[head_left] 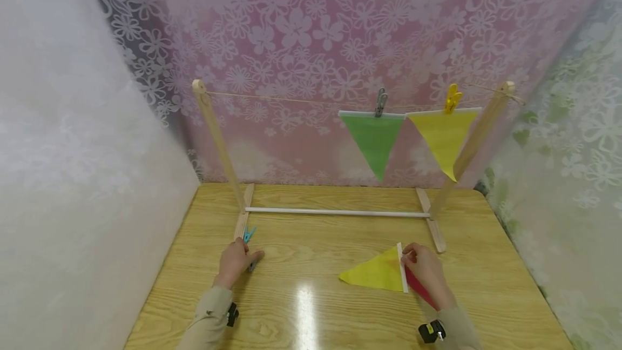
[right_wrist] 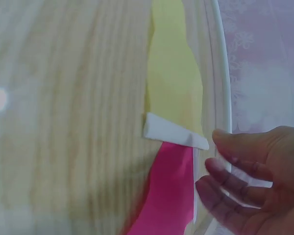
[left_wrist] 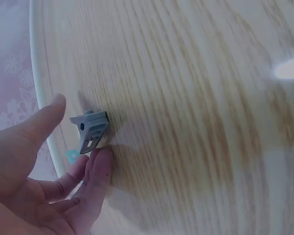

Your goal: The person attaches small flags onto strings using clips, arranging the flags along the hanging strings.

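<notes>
My left hand (head_left: 234, 261) is at the left of the table, beside a grey clothespin (left_wrist: 92, 129). Its thumb stands apart from the clothespin, while the fingertips are at the clothespin's near end; whether they touch it I cannot tell. Just beyond this hand is a light-blue clothespin (head_left: 248, 234). On the right, a yellow triangular pennant (head_left: 376, 271) with a white edge strip (right_wrist: 174, 131) lies on the table. A red pennant (head_left: 419, 287) lies next to that strip, partly hidden by my right hand (head_left: 425, 269). The right thumb and fingers are spread apart, close to the strip.
A wooden stand has two posts, left (head_left: 218, 145) and right (head_left: 478, 134), joined below by a white rod (head_left: 335, 212). From its string (head_left: 272, 97) hang a green pennant (head_left: 374, 142) under a grey clothespin (head_left: 381, 102) and a yellow pennant under a yellow clothespin (head_left: 453, 99).
</notes>
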`<move>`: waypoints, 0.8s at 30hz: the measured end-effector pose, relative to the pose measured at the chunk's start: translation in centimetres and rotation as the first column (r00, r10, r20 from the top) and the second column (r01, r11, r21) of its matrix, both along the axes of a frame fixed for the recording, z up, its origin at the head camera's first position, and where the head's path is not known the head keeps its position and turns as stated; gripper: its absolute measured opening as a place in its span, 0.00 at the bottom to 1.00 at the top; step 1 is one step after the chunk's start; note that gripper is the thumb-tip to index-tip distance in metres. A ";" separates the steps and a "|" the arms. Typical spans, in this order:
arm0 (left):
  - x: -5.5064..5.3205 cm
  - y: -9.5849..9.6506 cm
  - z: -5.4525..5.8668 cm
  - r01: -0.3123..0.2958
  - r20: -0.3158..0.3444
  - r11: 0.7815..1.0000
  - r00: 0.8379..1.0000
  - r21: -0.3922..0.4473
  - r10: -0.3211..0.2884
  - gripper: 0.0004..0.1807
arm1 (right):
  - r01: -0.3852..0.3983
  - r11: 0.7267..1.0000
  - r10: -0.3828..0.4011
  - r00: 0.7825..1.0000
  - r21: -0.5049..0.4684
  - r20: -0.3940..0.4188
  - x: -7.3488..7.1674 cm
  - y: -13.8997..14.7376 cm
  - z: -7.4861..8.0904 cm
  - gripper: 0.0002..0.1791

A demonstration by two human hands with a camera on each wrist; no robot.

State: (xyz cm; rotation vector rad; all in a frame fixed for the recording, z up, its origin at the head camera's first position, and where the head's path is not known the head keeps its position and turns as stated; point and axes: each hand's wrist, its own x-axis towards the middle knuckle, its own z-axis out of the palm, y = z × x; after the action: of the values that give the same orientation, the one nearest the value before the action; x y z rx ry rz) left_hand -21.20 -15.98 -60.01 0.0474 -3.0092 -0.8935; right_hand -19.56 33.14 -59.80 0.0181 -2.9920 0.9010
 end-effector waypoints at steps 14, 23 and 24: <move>0.7 0.3 0.5 -0.035 0.024 0.996 0.999 -0.077 0.037 0.33 | 0.062 0.992 -0.084 0.973 0.107 0.214 3.9 -1.4 0.5 0.16; 0.8 0.4 0.2 -0.057 -0.007 0.998 0.998 -0.011 0.057 0.19 | 0.052 0.996 -0.061 0.992 0.079 0.110 3.9 -2.2 0.1 0.08; 0.8 0.5 0.1 -0.054 -0.021 0.999 0.998 0.007 0.054 0.18 | 0.058 0.996 -0.065 0.993 0.073 0.096 3.9 -2.3 0.0 0.07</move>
State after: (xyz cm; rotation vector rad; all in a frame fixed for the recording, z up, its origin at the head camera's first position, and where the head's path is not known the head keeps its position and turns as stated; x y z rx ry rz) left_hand -20.45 -15.53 -59.86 0.1175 -2.9705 -0.8935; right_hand -15.69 30.83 -59.76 -0.1206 -3.0939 0.8131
